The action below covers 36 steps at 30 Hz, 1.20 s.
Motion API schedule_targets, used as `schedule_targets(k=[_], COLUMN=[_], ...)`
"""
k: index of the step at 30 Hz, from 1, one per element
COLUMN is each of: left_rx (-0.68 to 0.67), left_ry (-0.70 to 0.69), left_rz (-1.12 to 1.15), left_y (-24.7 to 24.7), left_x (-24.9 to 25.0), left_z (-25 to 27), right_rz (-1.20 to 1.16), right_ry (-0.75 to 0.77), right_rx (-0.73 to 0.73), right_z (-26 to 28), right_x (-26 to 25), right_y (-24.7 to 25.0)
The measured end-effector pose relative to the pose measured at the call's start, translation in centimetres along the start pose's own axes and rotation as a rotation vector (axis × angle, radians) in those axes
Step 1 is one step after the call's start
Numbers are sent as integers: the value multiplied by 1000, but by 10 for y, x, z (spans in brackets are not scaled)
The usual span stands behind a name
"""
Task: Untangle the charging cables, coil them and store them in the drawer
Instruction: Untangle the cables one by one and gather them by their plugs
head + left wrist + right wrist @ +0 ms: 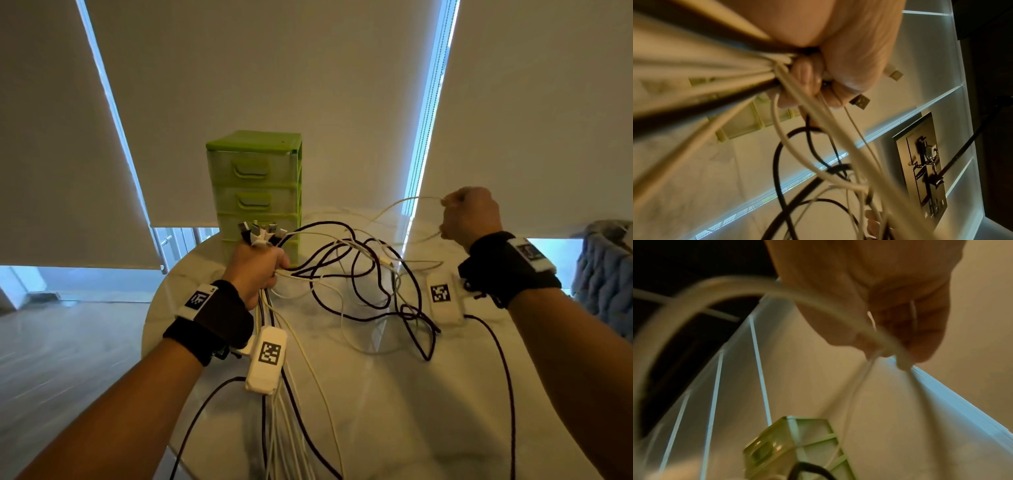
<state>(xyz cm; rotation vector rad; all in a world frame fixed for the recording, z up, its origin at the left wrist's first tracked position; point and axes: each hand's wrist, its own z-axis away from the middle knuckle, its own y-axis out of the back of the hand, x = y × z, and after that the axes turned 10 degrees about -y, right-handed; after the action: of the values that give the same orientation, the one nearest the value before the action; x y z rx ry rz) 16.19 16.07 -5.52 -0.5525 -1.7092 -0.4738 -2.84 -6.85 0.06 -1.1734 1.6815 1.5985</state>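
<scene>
Clutching a bundle of charging cables (342,274) near their plug ends, the left hand (255,270) sits at about 9 o'clock of the tangle, its grip curled tight round white and black strands alike. Several USB plugs (260,231) fan out above the fist, pointing toward 12 o'clock; the left wrist view shows two of them poking past the fingers (807,78), with the strands bunched under the thumb. From the fist more lengths hang down toward 6 o'clock, over the near edge of the desk (394,394).

At 3 o'clock of the tangle the right hand (471,214) is raised above the desk, its grip pressed into a fist round a single white cable (400,204). That strand arcs away from the knuckles toward 9 o'clock and drops into the loose heap. The right wrist view shows the same pale cord (869,327) passing under the curled fingers (920,324), though blur hides the detail.

Between the two hands, black and white loops lie crossed over one another on the pale round desk. A green drawer unit (257,185) stands at 12 o'clock, just behind the left fist, its visible drawers closed. Grey roller blinds (260,68) hang behind it.
</scene>
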Motion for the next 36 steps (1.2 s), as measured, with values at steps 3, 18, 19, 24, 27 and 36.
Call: schedule_targets(k=[3,18,19,24,27,36], left_rx=[-53,-100,-113,-67,-79,-33], left_ry=[7,56,65,45,34,36], left_rz=[50,264,288,271,340,420], left_y=[-2,42,46,42,38,36], left_x=[4,2,4,8,8,-8], left_z=[2,-5,-5,-3,-3,-13], right_rz=[358,324,294,139,121,-185], right_ry=[210,324,294,231,237,-26], right_rx=[-10,-135,-70,96,102,363], right_z=[21,68,62,49,49,21], right_x=[-4,8,8,2,0,15], right_y=[-1,-11,-11,-29,-39,-8])
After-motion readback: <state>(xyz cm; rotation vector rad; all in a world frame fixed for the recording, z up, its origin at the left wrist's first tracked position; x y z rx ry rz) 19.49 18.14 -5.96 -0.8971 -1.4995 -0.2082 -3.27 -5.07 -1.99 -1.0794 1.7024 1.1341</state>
